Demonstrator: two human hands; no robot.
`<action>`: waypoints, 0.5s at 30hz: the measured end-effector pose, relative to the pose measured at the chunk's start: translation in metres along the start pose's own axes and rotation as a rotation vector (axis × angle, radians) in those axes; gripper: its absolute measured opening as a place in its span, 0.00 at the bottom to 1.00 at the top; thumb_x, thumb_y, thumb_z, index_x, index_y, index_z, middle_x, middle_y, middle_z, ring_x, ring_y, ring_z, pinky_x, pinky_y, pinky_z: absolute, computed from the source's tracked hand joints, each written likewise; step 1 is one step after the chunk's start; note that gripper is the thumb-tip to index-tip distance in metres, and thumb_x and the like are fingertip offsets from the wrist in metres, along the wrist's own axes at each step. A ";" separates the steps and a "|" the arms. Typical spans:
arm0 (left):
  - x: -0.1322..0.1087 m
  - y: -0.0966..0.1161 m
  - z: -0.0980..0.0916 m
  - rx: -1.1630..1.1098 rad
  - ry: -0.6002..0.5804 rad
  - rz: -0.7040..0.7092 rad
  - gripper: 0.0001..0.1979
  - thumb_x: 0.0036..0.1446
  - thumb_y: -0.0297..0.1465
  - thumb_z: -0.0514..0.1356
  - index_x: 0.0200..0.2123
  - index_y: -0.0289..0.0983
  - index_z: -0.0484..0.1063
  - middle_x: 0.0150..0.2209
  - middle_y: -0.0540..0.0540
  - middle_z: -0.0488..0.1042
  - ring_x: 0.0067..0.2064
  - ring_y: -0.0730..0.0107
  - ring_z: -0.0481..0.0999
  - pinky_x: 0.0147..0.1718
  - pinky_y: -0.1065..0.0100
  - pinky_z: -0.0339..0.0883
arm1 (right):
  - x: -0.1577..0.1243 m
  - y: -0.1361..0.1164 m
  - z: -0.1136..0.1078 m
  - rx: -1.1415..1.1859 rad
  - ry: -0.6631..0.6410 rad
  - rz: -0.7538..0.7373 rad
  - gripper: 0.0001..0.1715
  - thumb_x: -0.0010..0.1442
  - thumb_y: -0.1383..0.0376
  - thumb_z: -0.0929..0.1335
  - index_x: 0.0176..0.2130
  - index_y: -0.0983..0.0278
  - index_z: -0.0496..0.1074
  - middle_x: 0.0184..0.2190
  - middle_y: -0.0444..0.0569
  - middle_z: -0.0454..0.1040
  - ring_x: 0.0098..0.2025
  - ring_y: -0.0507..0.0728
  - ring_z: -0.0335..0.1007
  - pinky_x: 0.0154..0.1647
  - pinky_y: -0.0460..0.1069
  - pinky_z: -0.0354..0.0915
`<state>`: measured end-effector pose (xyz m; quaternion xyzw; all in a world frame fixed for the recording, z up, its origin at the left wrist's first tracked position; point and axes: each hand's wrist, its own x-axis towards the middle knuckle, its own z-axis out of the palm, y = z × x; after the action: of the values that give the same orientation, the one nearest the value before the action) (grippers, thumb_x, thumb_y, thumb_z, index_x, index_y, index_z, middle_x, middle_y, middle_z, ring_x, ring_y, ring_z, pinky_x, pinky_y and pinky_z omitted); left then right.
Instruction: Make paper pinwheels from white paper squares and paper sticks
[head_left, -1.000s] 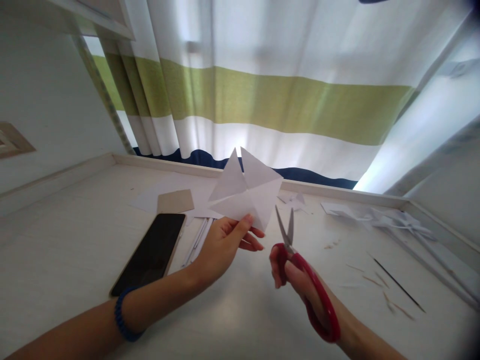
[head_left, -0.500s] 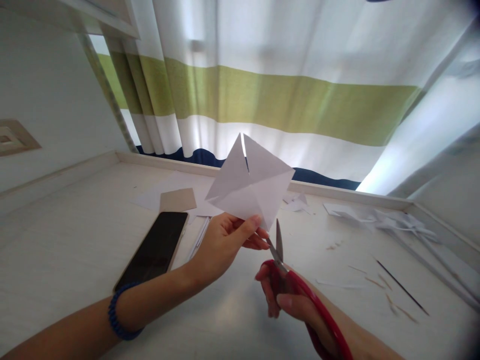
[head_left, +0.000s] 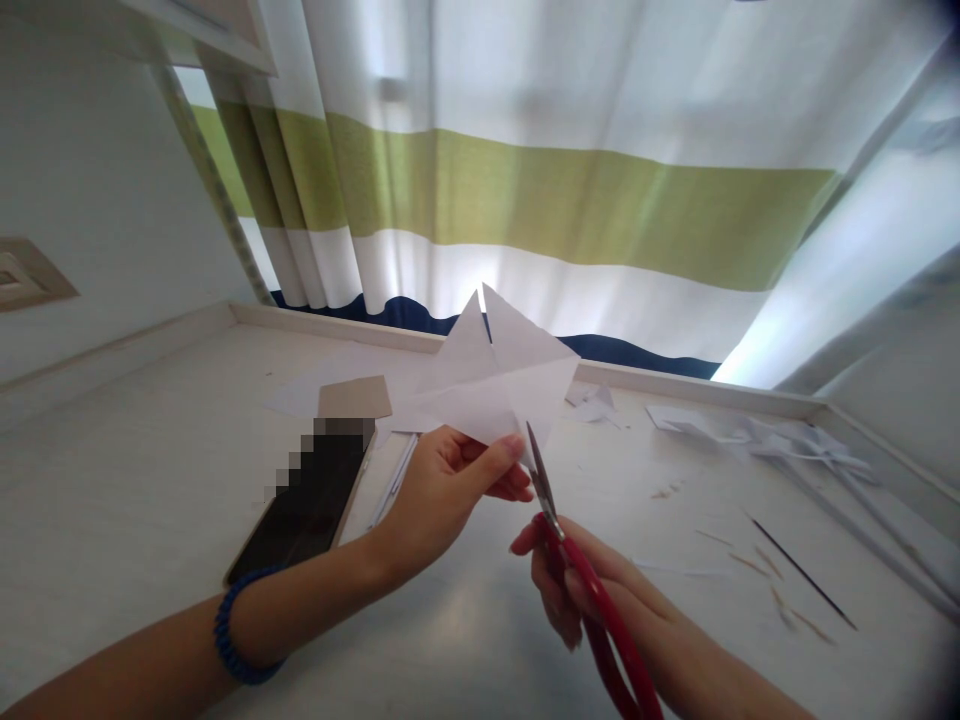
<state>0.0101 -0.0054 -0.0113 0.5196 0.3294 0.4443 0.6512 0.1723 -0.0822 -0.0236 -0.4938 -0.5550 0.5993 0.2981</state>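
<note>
1. Far left, a beige wall plate point(head_left: 34, 275) sits above the pale counter point(head_left: 112, 480), clear of the work.
2. A dark phone point(head_left: 292, 530) lies aslant on the counter; the left forearm, with a blue band point(head_left: 238, 630) at the wrist, crosses its near end, and blocky pixels blur its upper left edge.
3. Just beyond the phone lies a tan card point(head_left: 355, 396), with white sheets around it.
4. Thin white strips point(head_left: 394, 480) lie between phone and left hand, partly hidden behind that hand.
5. The left hand point(head_left: 450, 480) pinches the lower edge of the white paper point(head_left: 487, 380) between thumb and fingers. The paper is raised mid-view, slit at its top point, and blocks part of the counter's back edge and the striped curtain point(head_left: 525, 190).
6. The right hand point(head_left: 626, 580) is closed around the red handles of the scissors point(head_left: 552, 522); their blades overlap the paper's lower right corner in view, close to the left fingertips. Contact is hard to tell.
7. Behind the scissors lie small paper scraps point(head_left: 595, 402).
8. Farther right are slim wooden slivers point(head_left: 750, 563), a dark thin stick point(head_left: 802, 570) and, near the back edge, a heap of folded paper point(head_left: 757, 440).
</note>
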 end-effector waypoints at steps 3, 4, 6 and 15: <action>0.000 -0.001 0.000 -0.006 0.007 0.006 0.09 0.51 0.32 0.60 0.24 0.33 0.73 0.21 0.51 0.75 0.24 0.76 0.75 0.26 0.78 0.70 | 0.000 -0.003 0.001 -0.017 0.009 -0.002 0.22 0.59 0.51 0.58 0.45 0.61 0.65 0.30 0.46 0.64 0.31 0.54 0.60 0.37 0.51 0.59; 0.000 -0.001 0.000 -0.006 0.005 0.012 0.09 0.51 0.32 0.60 0.24 0.33 0.73 0.21 0.51 0.75 0.24 0.76 0.75 0.27 0.78 0.70 | 0.000 -0.004 0.001 -0.023 0.009 0.004 0.22 0.59 0.51 0.58 0.45 0.61 0.65 0.29 0.46 0.64 0.31 0.54 0.60 0.36 0.51 0.59; -0.001 -0.003 0.000 0.002 -0.002 0.020 0.09 0.52 0.33 0.60 0.25 0.33 0.73 0.21 0.51 0.75 0.24 0.77 0.75 0.27 0.78 0.70 | 0.001 -0.003 0.002 -0.019 0.016 0.005 0.22 0.58 0.51 0.58 0.44 0.62 0.65 0.27 0.45 0.63 0.29 0.53 0.59 0.34 0.50 0.58; -0.002 -0.010 0.001 0.084 -0.008 0.047 0.13 0.53 0.34 0.58 0.22 0.32 0.71 0.19 0.52 0.74 0.23 0.79 0.74 0.27 0.79 0.69 | 0.002 0.008 0.009 0.047 0.020 -0.068 0.23 0.57 0.47 0.58 0.38 0.63 0.64 0.23 0.41 0.57 0.25 0.50 0.51 0.30 0.48 0.54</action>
<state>0.0124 -0.0085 -0.0206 0.5558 0.3328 0.4431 0.6196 0.1649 -0.0851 -0.0331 -0.4736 -0.5542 0.5968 0.3353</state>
